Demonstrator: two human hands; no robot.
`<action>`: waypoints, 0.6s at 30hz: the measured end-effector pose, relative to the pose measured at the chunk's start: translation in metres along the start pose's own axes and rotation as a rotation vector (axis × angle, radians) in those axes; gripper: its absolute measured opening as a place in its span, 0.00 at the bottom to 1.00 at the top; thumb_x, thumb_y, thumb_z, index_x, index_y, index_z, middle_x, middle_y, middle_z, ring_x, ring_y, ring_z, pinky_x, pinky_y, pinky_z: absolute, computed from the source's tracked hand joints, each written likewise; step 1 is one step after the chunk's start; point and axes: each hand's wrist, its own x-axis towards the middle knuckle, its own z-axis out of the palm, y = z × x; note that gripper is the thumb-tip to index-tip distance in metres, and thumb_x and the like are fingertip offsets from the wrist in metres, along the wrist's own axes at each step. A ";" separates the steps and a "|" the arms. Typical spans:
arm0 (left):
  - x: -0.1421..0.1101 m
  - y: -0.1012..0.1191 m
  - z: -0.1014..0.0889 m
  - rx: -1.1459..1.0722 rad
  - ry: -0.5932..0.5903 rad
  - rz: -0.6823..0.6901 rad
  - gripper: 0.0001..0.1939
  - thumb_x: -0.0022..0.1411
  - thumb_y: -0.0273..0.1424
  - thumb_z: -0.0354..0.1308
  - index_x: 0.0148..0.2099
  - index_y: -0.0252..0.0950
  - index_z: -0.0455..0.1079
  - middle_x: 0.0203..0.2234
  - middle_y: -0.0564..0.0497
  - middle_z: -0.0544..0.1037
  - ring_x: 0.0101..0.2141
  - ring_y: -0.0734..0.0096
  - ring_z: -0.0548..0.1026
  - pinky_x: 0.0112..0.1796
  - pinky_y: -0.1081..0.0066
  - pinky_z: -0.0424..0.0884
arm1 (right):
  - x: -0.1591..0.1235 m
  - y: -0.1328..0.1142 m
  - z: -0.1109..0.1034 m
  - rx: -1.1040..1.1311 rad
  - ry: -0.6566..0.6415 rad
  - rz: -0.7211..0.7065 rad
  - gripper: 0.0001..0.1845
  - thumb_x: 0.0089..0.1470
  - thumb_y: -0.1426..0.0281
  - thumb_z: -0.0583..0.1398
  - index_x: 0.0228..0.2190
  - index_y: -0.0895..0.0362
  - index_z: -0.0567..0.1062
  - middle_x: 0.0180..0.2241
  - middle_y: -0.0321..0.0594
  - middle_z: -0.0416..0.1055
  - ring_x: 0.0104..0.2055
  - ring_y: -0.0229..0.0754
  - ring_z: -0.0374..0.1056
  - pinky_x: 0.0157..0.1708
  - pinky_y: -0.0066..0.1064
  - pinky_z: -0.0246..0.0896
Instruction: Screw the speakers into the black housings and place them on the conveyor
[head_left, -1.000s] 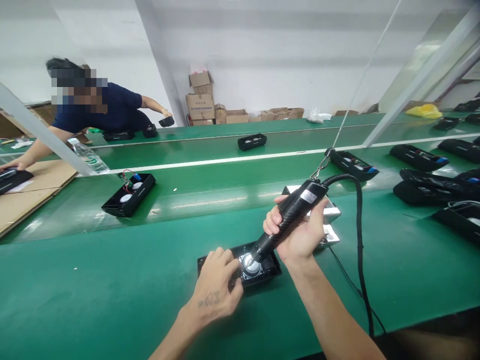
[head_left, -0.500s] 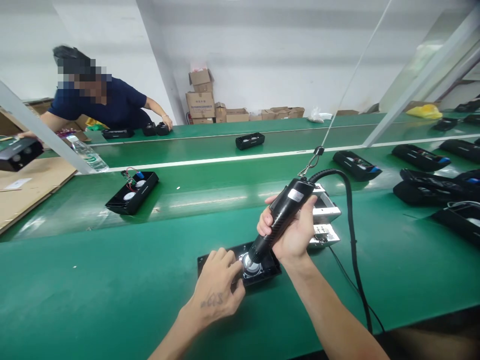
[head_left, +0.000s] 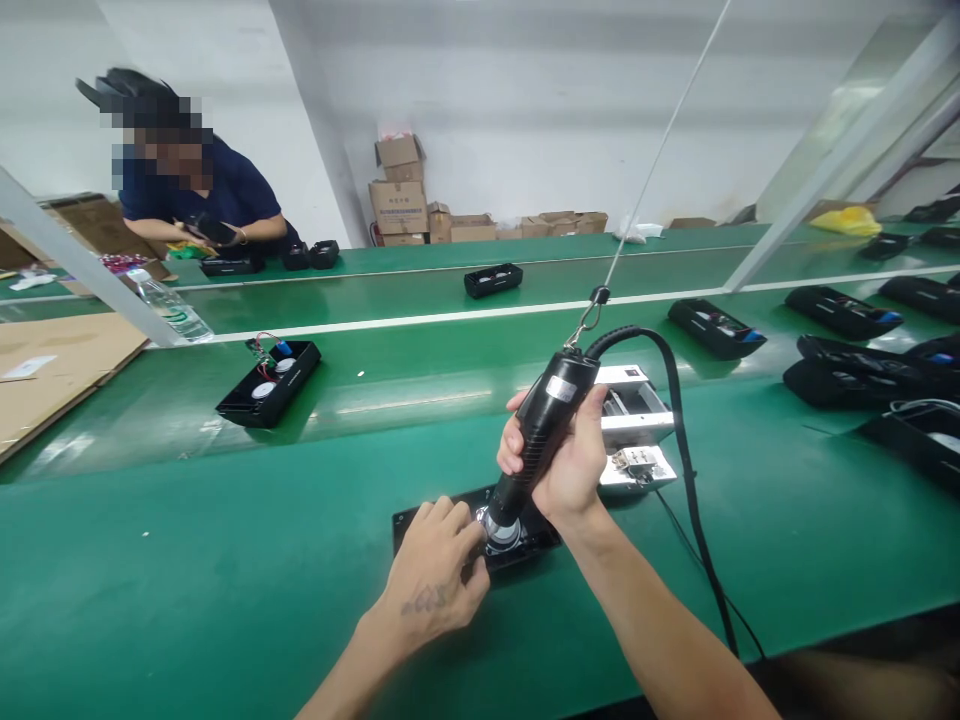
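Note:
My right hand [head_left: 574, 465] is wrapped round a black electric screwdriver [head_left: 546, 415], which hangs from a cord by a metal hook. The tool tilts down to the left, its nose over a round speaker driver [head_left: 506, 535] in a black speaker housing [head_left: 538, 540] lying on the green bench. My left hand [head_left: 439, 570] rests on the housing's left part with its fingers curled, gripping it beside the driver. Those fingertips are close to the screwdriver's nose; whether they also pinch a screw is hidden.
Behind my right hand stands a metal box [head_left: 634, 410] with a power cable. An open speaker housing with wires [head_left: 270, 385] lies on the belt at left, several more at right. Across the belt a person [head_left: 202, 190] bends over a dark part. A water bottle [head_left: 172, 305] lies beside cardboard.
The screwdriver has tipped left and its nose sits slightly lower-left on the driver. My left hand has stayed put. The person opposite has drawn a black housing in from the left.

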 end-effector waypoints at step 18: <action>0.003 0.005 0.005 0.042 0.022 0.000 0.03 0.62 0.27 0.56 0.40 0.40 0.68 0.33 0.51 0.69 0.36 0.61 0.64 0.36 0.59 0.58 | 0.003 0.004 0.004 -0.090 0.016 0.042 0.44 0.49 0.26 0.53 0.31 0.57 0.75 0.18 0.34 0.68 0.16 0.35 0.61 0.17 0.27 0.56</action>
